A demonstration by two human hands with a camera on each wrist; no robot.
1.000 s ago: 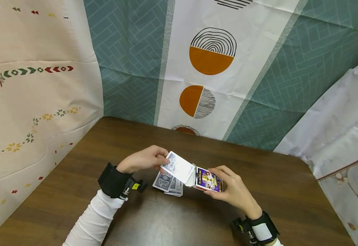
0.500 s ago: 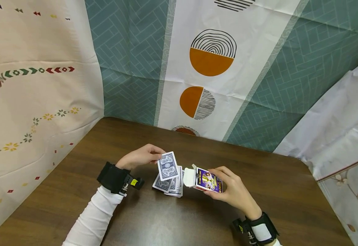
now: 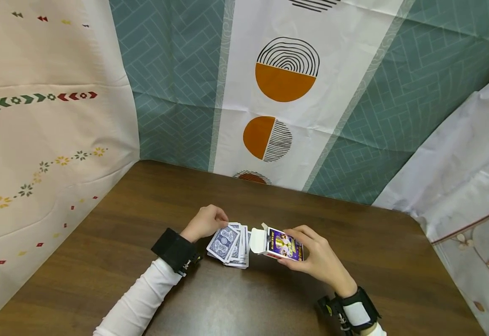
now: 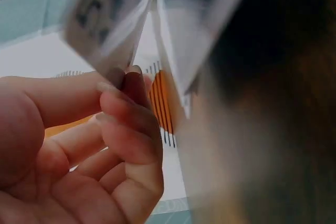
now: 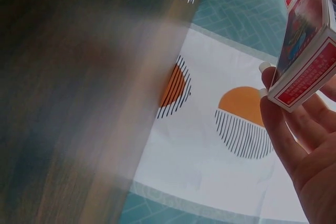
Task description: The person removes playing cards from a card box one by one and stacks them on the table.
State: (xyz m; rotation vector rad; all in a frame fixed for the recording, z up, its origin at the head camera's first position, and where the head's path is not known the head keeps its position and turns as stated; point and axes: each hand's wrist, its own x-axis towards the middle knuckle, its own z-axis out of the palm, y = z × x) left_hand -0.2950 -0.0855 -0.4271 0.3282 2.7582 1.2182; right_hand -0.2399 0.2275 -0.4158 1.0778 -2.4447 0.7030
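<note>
My left hand (image 3: pixel 206 222) pinches a blue-backed playing card (image 3: pixel 223 242) at its far corner, over a loosely fanned pile of cards (image 3: pixel 242 254). In the left wrist view, thumb and forefinger meet on the corner of this card (image 4: pixel 107 30), a blurred figure on its face. Blurred pile cards (image 4: pixel 197 19) stand just beside it. To the right, my right hand (image 3: pixel 317 254) holds a purple card box (image 3: pixel 285 245) by its sides, its white flap (image 3: pixel 258 241) open toward the pile. In the right wrist view, the box end (image 5: pixel 307 74) is red and white.
The pile lies on a dark brown wooden table (image 3: pixel 227 298). Behind the table hangs a teal and white patterned cloth (image 3: pixel 265 102). Pale cloths border the left (image 3: pixel 51 154) and right (image 3: pixel 471 186) sides. Black camera straps (image 3: pixel 174 249) circle both wrists.
My left hand has brought a card away from the box, leftward and down onto the pile, turning it along the way. The right hand and box have stayed in place.
</note>
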